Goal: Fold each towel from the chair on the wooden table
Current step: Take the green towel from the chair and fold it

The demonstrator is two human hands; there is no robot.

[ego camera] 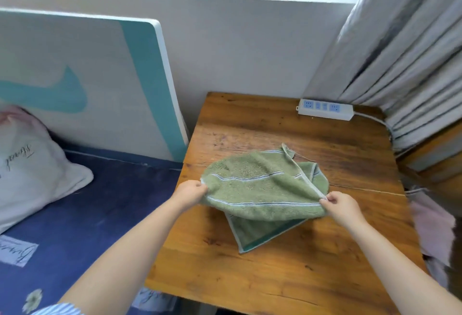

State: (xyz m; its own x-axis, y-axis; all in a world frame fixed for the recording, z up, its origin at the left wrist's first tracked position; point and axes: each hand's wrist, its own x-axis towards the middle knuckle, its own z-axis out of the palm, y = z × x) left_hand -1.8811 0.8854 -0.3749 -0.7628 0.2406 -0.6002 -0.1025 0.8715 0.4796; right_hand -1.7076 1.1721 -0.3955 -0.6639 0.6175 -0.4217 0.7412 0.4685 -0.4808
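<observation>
Two hands, left hand [190, 192] and right hand [340, 206], pinch the green towel [260, 187] edges mid-table [275, 277], bare wood around.

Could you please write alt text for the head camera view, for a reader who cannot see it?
A person's left hand and right hand each pinch an edge of a green striped towel, folding it on a wooden table. A white power strip lies at the table's far edge, beside grey curtains.
</observation>
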